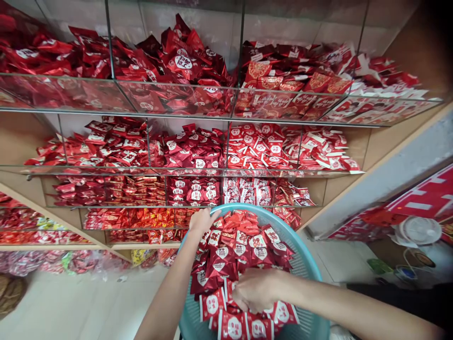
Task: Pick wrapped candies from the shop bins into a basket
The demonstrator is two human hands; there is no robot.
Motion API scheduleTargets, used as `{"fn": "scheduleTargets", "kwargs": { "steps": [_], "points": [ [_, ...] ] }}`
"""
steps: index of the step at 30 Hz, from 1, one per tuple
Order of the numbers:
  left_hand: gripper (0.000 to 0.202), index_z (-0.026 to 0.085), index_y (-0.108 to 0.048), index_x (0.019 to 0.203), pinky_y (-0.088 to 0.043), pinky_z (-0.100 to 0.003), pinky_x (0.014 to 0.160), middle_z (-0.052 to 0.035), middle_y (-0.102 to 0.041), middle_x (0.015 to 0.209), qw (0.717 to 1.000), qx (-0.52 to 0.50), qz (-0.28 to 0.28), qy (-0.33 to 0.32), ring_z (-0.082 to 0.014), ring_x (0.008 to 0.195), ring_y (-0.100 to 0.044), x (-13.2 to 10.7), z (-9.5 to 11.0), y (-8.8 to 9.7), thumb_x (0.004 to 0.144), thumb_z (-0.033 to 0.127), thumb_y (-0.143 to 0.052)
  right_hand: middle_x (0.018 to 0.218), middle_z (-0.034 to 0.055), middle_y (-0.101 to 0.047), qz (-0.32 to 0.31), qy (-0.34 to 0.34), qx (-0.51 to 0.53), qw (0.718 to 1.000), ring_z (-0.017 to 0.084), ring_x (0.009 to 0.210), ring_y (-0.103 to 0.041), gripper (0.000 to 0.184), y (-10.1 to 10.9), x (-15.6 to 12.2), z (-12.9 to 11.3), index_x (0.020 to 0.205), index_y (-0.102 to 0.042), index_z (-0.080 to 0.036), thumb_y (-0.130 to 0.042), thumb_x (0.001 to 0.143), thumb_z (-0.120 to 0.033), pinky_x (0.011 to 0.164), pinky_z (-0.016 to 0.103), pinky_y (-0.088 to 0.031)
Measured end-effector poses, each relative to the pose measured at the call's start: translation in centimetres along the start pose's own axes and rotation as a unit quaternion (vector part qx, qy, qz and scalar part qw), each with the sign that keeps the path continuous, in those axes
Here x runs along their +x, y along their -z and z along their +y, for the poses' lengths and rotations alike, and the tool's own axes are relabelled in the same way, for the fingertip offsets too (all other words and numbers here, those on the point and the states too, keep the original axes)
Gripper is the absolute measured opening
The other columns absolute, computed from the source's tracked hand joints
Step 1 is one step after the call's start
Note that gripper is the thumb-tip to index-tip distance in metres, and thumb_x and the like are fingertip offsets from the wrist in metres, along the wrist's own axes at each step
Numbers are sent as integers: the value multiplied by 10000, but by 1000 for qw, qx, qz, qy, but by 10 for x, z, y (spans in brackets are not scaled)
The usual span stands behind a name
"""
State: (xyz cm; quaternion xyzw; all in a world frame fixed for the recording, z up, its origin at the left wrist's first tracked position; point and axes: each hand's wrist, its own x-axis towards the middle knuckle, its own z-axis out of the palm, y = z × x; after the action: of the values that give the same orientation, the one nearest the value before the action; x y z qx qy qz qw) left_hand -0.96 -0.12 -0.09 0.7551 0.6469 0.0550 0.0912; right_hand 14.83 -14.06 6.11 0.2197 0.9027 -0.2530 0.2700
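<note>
A teal plastic basket (313, 255) stands in front of me, filled with small red packets. My left hand (202, 221) grips its far rim at the left, the thumb lying along the edge and the fingers partly hidden. Inside the basket, my right hand (256, 289) reaches down with curled fingers onto red-and-white packets (232, 326) at the near side; its fingertips are hidden, so what they hold is unclear. Behind that hand lie dark red packets (221, 257) with white heart-shaped labels. Brighter red packets (240, 222) fill the far end.
Wooden shelves with glass dividers and front panels (170, 98) rise beyond the basket, heaped with red packets (184, 59). Bagged goods (88, 262) line the floor below. A wicker basket (9, 295) sits at far left. Right, a white fan-like object (419, 230) stands among clutter.
</note>
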Motion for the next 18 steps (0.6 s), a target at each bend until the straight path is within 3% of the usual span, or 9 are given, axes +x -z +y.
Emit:
{"fn": "scheduleTargets", "kwargs": {
  "steps": [3,6,9,12,18],
  "points": [
    [701,183,-597,936,-460,-367,674,-126,-668,840,1000,0,7,-9,-284,808,-627,1,-1,-2,773,666,-117,613,-53,-609,2,19,21,1000,101,515,-482,203,0,-1,-1,798,-661,-200,-660,596,-180,426,198,-277],
    [704,184,-600,937,-459,-363,673,-128,-668,846,1000,0,-1,-8,-280,808,-627,1,-2,-2,772,666,-114,731,-25,-658,38,70,107,991,104,626,-562,216,4,-6,4,882,-642,-181,-633,667,-202,496,186,-345],
    [714,180,-595,967,-456,-356,684,-135,-665,863,1000,1,-7,-4,-274,823,-625,0,-1,-1,772,668,-112,860,12,-671,103,95,186,972,109,735,-599,229,12,-14,9,960,-617,-167,-580,736,-199,598,187,-404],
    [728,180,-594,965,-454,-361,691,-133,-665,864,1000,-2,-7,-5,-275,825,-625,-1,0,0,759,685,-112,896,39,-668,173,74,212,959,121,766,-604,225,25,-26,12,978,-614,-163,-549,770,-218,649,208,-429],
    [721,183,-612,931,-441,-338,710,-133,-664,867,1000,-25,-5,5,-254,830,-624,-2,-2,-1,764,681,-118,834,15,-649,364,23,210,907,104,716,-576,180,75,-66,23,917,-602,-182,-452,841,-248,670,234,-441]
  ]
}}
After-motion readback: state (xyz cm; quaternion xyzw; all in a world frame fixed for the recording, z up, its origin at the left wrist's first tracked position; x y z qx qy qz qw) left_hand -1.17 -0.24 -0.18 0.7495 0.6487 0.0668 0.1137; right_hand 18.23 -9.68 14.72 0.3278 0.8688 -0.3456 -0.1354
